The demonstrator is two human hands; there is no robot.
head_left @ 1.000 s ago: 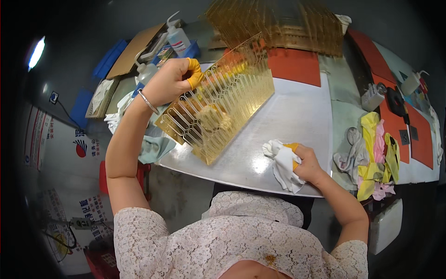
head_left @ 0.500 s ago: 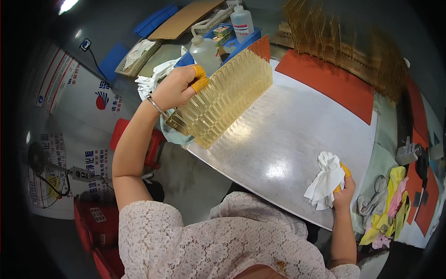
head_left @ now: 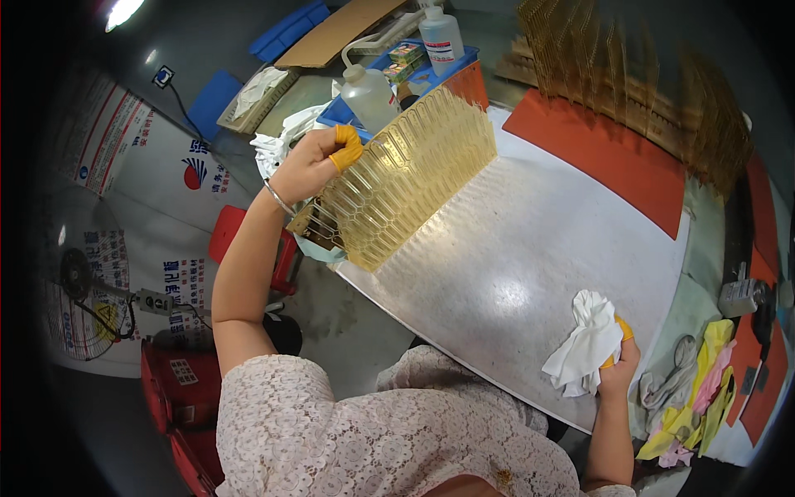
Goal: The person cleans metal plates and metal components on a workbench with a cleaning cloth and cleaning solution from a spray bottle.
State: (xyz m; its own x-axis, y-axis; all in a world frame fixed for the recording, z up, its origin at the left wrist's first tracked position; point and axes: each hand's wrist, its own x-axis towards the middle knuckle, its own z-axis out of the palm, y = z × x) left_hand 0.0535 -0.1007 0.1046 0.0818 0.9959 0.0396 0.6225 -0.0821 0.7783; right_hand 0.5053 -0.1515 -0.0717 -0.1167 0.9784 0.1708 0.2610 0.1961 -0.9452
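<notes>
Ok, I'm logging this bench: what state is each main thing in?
Gold slotted metallic panel, held tilted
Left hand, closed on panel
White fabric cloth, crumpled
Right hand, closed on cloth
Translucent plastic bottle with bent spout, standing, capped
Orange-red rectangular sheet, lying flat
Yellow and pink fabric pieces, crumpled together

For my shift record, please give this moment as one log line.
left hand: holds panel by edge | right hand: holds cloth | cloth: apart from panel
</notes>
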